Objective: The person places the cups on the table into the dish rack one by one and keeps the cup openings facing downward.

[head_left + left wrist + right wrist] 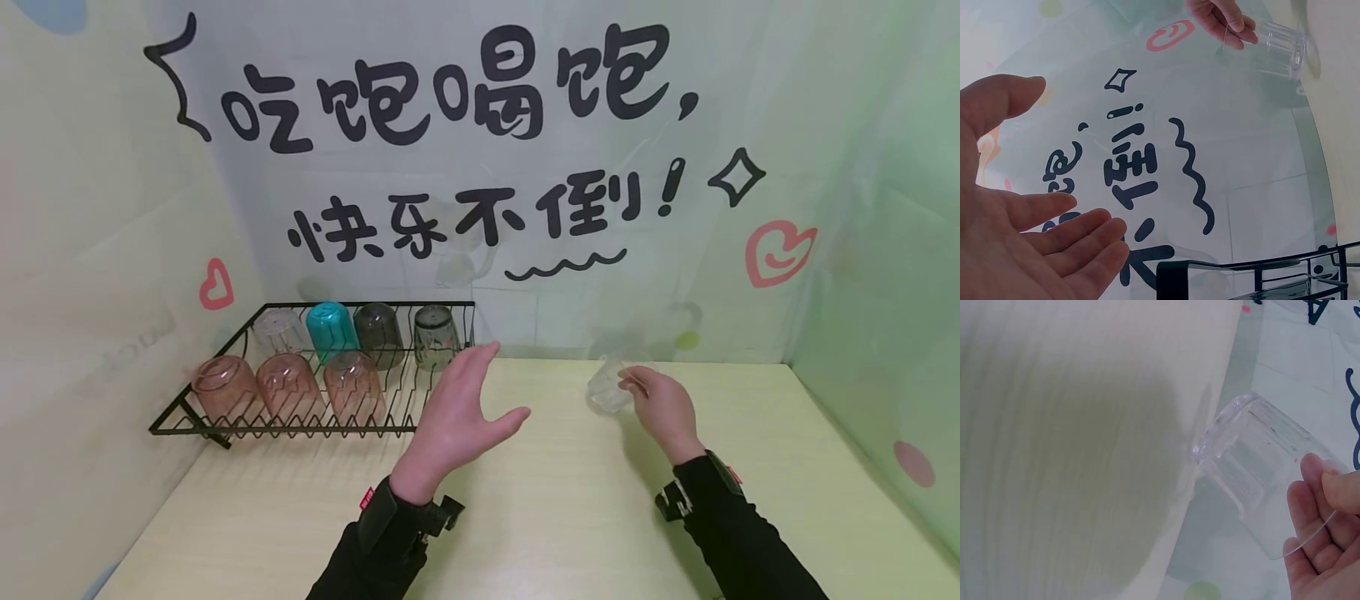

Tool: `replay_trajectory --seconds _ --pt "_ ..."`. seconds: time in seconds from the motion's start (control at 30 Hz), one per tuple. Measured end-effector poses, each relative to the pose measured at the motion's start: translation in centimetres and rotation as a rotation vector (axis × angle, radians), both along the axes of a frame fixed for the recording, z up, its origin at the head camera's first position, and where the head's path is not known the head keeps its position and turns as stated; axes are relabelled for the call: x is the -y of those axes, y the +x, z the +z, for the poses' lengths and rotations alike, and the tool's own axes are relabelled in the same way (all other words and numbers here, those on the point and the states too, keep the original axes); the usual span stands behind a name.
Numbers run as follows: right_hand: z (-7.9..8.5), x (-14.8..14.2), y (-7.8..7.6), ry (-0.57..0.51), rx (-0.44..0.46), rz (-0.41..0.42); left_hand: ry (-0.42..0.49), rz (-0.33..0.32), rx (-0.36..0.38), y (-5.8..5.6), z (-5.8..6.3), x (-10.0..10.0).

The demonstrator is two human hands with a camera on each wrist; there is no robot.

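Note:
My right hand (pixel 663 412) pinches a clear, see-through cup (pixel 607 389) at its rim, thumb on one side and fingers on the other. Tilted in the right wrist view, the cup (pixel 1260 469) has its thick base close to the pale tabletop (pixel 1072 437). My left hand (pixel 461 417) is raised in front of the rack's right end, thumb spread away from straight fingers. Nothing lies in its palm, as the left wrist view also shows of this hand (pixel 1035 231).
A black wire rack (pixel 300 431) stands at the back left with upside-down cups: pink ones (pixel 288 390) in front, a teal cup (pixel 332 329), a clear cup (pixel 281 331) and dark grey cups (pixel 378 333) behind. A printed backdrop (pixel 525 317) rises behind the table.

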State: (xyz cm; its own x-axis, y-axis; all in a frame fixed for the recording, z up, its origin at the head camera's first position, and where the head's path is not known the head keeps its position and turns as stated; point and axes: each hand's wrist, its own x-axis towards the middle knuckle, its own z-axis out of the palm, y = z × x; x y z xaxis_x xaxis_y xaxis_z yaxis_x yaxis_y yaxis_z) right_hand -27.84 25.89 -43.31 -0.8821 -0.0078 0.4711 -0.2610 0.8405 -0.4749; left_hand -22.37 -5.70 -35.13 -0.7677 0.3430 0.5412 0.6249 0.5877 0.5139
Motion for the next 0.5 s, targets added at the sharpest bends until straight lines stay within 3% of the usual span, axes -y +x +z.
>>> replay_trajectory --seconds 0.5 --pt "1.5 0.8 2.0 -0.260 0.011 -0.002 0.030 0.003 0.027 -0.3 0.3 -0.1"
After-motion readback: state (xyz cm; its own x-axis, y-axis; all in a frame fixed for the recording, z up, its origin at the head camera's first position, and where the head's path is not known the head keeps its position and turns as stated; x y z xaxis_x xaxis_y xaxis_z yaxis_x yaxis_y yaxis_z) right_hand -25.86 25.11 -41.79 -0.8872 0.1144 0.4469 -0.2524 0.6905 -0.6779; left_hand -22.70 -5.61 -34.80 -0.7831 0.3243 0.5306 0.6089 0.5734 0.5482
